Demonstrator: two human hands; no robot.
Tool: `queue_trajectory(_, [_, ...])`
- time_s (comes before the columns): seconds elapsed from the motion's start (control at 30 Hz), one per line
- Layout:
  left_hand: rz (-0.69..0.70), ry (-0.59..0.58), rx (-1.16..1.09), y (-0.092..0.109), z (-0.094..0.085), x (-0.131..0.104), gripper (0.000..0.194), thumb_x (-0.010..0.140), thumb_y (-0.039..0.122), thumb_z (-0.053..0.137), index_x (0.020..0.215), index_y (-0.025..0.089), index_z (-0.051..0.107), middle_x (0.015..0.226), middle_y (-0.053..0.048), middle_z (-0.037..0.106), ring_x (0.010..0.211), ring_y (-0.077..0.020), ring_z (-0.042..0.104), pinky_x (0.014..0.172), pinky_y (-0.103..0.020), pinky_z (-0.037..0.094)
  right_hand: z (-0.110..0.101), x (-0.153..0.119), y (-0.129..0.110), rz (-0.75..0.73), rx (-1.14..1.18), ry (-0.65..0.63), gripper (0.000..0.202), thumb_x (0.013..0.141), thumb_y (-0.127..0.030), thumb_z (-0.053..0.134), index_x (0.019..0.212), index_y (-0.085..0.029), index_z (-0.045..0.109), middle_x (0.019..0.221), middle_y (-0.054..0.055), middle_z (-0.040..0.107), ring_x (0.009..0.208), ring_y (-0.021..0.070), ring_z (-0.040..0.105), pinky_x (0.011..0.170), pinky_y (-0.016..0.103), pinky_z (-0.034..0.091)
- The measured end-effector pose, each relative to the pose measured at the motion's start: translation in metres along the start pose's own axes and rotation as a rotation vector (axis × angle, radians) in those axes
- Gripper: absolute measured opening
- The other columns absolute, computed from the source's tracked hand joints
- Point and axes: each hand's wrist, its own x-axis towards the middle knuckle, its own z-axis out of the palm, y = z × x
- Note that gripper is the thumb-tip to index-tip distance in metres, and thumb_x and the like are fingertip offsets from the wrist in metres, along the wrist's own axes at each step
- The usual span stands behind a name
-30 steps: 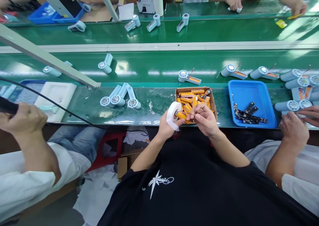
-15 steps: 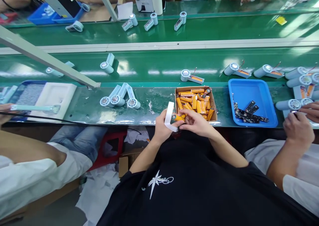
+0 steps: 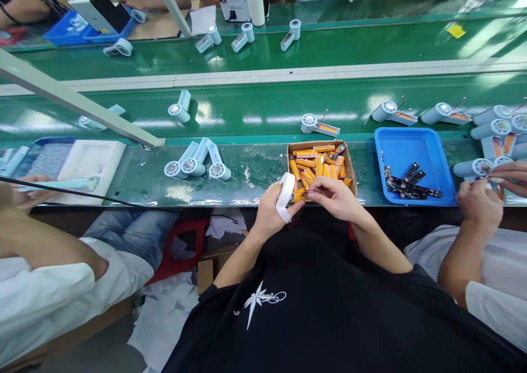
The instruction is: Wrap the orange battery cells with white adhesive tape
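Note:
My left hand (image 3: 269, 211) is closed around an orange battery (image 3: 298, 196), whose body shows between thumb and fingers. A white ring like a tape roll (image 3: 284, 197) hangs over the fingers of that hand. My right hand (image 3: 335, 198) pinches what looks like a thin dark wire beside the battery; the fingertips partly hide it. Right behind both hands stands a cardboard box (image 3: 351, 167) of loose orange batteries (image 3: 319, 164).
To the right sits a blue tray (image 3: 415, 137) with black circuit boards (image 3: 411, 184). Pale blue fan housings (image 3: 193, 164) lie at left; another housing (image 3: 308, 123) rests on the green belt (image 3: 247, 109). Co-workers' hands (image 3: 480, 203) work at right and far left.
My right hand has moved slightly right, away from the battery, and now pinches the wire. The white ring has tilted and shifted a little right and down with my left hand.

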Motion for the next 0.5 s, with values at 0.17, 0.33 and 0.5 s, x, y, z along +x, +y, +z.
queue_trajectory(0.17, [-0.081, -0.040, -0.020, -0.0001, -0.0008, -0.0021, 0.045, 0.082, 0.048, 0.084, 0.112, 0.018, 0.069, 0.103, -0.011, 0.075, 0.097, -0.0245, 0.072, 0.089, -0.039, 0.060, 0.0083, -0.0025, 0.0062, 0.082, 0.228, 0.022, 0.037, 0.088, -0.056, 0.075, 0.097, -0.022, 0.065, 0.084, 0.000, 0.061, 0.072, 0.0141, 0.056, 0.066, 0.028, 0.049])
queue_trajectory(0.33, [-0.068, -0.059, -0.001, 0.0027, -0.0029, -0.0042, 0.048, 0.080, 0.052, 0.085, 0.110, 0.018, 0.071, 0.110, -0.013, 0.075, 0.106, -0.0281, 0.071, 0.095, -0.042, 0.058, 0.0017, 0.0020, 0.0052, 0.120, -0.034, -0.257, 0.065, 0.089, -0.056, 0.075, 0.140, -0.019, 0.062, 0.074, -0.005, 0.051, 0.065, 0.0126, 0.047, 0.060, 0.025, 0.039])
queue_trajectory(0.5, [-0.076, -0.085, -0.018, 0.0057, -0.0060, -0.0049, 0.043, 0.083, 0.048, 0.084, 0.110, 0.017, 0.071, 0.111, -0.013, 0.074, 0.109, -0.0276, 0.070, 0.098, -0.043, 0.057, 0.0013, 0.0044, 0.0011, 0.058, -0.204, -0.350, 0.065, 0.085, -0.051, 0.080, 0.138, -0.015, 0.070, 0.060, -0.008, 0.043, 0.058, 0.0104, 0.036, 0.058, 0.026, 0.030])
